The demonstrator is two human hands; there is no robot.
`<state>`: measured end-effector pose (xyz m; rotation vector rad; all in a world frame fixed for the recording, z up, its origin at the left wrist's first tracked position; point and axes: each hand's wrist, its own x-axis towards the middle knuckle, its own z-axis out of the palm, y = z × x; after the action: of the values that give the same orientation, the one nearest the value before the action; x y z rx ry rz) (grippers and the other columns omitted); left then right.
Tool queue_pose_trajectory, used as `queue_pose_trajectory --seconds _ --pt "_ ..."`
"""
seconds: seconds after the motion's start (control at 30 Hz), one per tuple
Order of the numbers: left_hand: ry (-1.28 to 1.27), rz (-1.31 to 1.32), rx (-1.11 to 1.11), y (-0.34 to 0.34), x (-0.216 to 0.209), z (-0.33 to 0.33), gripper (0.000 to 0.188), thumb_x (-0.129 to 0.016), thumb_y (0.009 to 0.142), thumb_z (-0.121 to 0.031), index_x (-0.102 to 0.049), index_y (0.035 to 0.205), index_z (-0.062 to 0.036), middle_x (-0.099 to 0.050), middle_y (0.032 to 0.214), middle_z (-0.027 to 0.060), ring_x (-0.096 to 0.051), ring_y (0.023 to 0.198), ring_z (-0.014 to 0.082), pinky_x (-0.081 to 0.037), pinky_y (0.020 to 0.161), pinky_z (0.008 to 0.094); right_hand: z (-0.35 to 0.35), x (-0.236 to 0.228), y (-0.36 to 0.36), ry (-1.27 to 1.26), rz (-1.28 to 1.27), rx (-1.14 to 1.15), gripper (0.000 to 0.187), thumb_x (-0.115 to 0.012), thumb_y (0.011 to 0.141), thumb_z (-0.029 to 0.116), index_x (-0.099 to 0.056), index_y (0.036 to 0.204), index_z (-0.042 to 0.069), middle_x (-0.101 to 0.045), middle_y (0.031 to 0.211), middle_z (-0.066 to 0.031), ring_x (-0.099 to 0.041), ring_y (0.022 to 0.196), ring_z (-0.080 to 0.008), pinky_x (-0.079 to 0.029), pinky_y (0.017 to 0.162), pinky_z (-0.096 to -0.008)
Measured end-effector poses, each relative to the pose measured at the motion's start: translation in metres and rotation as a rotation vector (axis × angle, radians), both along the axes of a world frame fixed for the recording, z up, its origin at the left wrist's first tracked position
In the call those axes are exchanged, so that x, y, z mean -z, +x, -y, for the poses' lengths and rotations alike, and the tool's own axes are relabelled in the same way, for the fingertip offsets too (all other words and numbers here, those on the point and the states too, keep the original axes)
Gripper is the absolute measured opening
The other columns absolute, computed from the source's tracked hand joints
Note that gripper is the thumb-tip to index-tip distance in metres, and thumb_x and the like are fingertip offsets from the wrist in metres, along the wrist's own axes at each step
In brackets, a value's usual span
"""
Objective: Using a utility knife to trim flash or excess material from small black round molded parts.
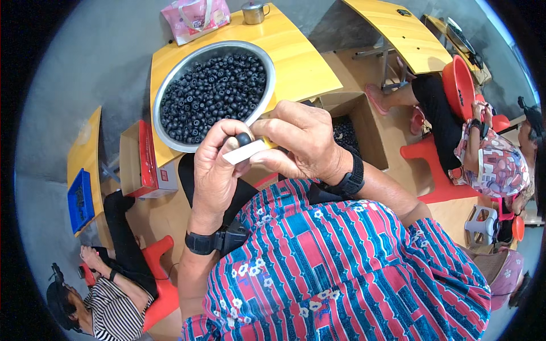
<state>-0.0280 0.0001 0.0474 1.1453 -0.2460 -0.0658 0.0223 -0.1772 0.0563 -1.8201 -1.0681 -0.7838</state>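
My left hand pinches a small round black piece between thumb and fingertips. Closed around a yellow-handled tool, my right hand holds its flat, pale, blade-like strip right against the black piece. Most of the handle is hidden by my fingers. Just beyond my hands stands a large metal basin, filled with many similar black round pieces, some showing a hole in the middle.
The basin rests on a yellow table, with a pink bag and metal mug behind. An open cardboard box with black pieces stands right; another box stands left. Seated people work at both sides.
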Motion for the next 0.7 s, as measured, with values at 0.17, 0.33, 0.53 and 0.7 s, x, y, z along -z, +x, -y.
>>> queue_pose_trajectory --seconds 0.17,0.33,0.53,0.7 --pt "0.042 0.002 0.002 0.005 0.005 -0.003 0.025 -0.054 0.1 -0.029 -0.055 0.103 -0.0046 -0.049 0.079 -0.0063 -0.038 0.062 -0.001 -0.03 0.053 0.0157 -0.002 0.003 0.007 -0.015 0.002 -0.014 0.03 -0.077 0.071 0.036 -0.064 0.08 0.01 -0.048 0.067 -0.005 -0.056 0.057 -0.0224 -0.046 0.05 -0.0335" --pt "0.063 0.031 0.008 0.008 0.006 -0.003 0.026 -0.055 0.1 -0.03 -0.056 0.103 -0.0044 -0.049 0.079 -0.0064 -0.039 0.062 -0.001 -0.031 0.053 0.0155 0.002 0.004 0.01 -0.045 0.01 -0.023 0.03 -0.076 0.072 0.036 -0.063 0.08 0.01 -0.047 0.066 -0.0049 -0.056 0.056 -0.023 -0.045 0.049 -0.0338" --pt "0.086 0.057 0.008 0.004 0.006 0.0 0.027 -0.055 0.1 -0.031 -0.057 0.103 -0.0043 -0.049 0.079 -0.0067 -0.038 0.062 -0.0013 -0.03 0.053 0.0153 0.007 0.001 0.006 -0.073 0.028 -0.011 0.03 -0.076 0.072 0.036 -0.064 0.08 0.01 -0.048 0.067 -0.005 -0.056 0.056 -0.0231 -0.045 0.049 -0.0339" --pt "0.115 0.059 -0.024 0.009 0.011 -0.003 0.027 -0.055 0.1 -0.032 -0.057 0.103 -0.0049 -0.049 0.079 -0.0071 -0.038 0.062 -0.0017 -0.029 0.052 0.0149 0.006 -0.001 0.011 -0.094 0.049 0.004 0.03 -0.076 0.072 0.036 -0.064 0.081 0.01 -0.048 0.067 -0.0051 -0.056 0.057 -0.0231 -0.045 0.049 -0.0341"
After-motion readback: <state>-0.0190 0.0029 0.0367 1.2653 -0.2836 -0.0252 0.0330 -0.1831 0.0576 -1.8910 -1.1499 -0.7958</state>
